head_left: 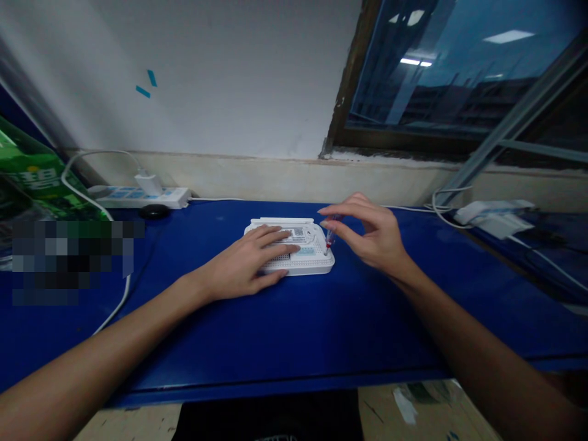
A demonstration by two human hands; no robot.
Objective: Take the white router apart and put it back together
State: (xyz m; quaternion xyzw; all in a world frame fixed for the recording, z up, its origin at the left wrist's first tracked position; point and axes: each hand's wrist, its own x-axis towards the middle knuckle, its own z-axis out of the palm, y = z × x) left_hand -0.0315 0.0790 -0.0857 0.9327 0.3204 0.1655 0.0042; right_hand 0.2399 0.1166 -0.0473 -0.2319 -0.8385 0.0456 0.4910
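Note:
A white plastic device with rows of small vent holes and printed labels lies flat on the blue tabletop. My left hand rests on its left part, fingers stretched out and apart across the surface, hiding some of the labels. Between the thumb and fingertips of my right hand is a small screwdriver with a clear handle and a red collar. It stands nearly upright, and its tip meets the right front corner of the device. What lies under the tip is too small to make out.
A white power strip with a plugged-in charger sits at the back left, near a black round object and a green bottle. A white cable runs down the left. More white plugs lie at the right.

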